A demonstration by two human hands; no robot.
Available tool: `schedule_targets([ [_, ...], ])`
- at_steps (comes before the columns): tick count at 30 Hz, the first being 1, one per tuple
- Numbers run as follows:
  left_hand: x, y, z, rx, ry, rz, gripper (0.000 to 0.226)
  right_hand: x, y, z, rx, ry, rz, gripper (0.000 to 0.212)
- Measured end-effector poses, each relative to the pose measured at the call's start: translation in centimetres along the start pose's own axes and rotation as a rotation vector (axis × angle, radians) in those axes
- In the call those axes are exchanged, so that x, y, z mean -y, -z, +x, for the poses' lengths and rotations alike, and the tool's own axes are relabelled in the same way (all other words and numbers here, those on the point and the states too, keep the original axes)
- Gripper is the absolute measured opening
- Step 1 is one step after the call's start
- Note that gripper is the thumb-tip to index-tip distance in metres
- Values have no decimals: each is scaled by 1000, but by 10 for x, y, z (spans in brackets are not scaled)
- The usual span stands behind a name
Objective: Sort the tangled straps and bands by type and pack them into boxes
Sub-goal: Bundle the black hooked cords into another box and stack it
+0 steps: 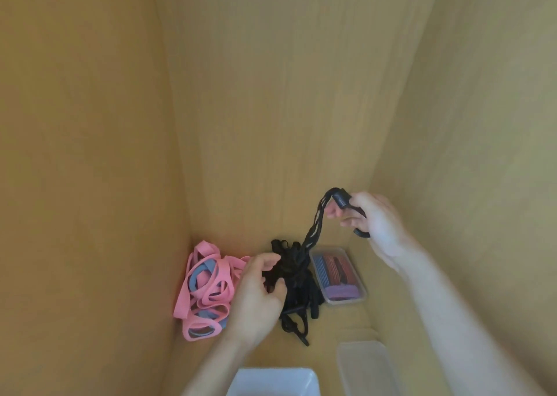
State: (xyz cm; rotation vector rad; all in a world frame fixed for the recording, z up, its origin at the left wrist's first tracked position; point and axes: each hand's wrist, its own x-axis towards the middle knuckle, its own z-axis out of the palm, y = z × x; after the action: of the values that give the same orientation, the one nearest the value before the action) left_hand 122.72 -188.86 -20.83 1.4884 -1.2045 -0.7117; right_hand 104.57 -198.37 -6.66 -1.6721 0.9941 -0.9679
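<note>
Straps (pixel 297 278) between left hand (pixel 259 293), right hand (pixel 373 224)

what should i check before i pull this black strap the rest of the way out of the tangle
1. Right hand has a firm hold on the raised black strap: ok, fingers are curled round its end.
2. Left hand holds the black tangle down: ok.
3. Strap is free of the tangle: not ok, its strands run down into the heap.
4. Pink and blue bands are clear of the tangle: cannot tell, the left hand covers where they meet.
5. Filled clear box is out of the way: not ok, the tangle lies against its left side.
6. White box is ready to take straps: ok, it looks empty.
</note>
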Motion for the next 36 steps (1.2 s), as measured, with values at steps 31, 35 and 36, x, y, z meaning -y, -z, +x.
schedule_targets([
  [31, -12, 6, 152, 143, -150, 622, 49, 97, 39, 12, 189, 337, 864, 24],
  [35, 5, 10, 163, 150, -42, 269, 27, 110, 51, 8, 206, 438, 905, 22],
  [36, 7, 10, 165, 170, -15, 213, 22, 111, 53, 7, 206, 451, 913, 22],
])
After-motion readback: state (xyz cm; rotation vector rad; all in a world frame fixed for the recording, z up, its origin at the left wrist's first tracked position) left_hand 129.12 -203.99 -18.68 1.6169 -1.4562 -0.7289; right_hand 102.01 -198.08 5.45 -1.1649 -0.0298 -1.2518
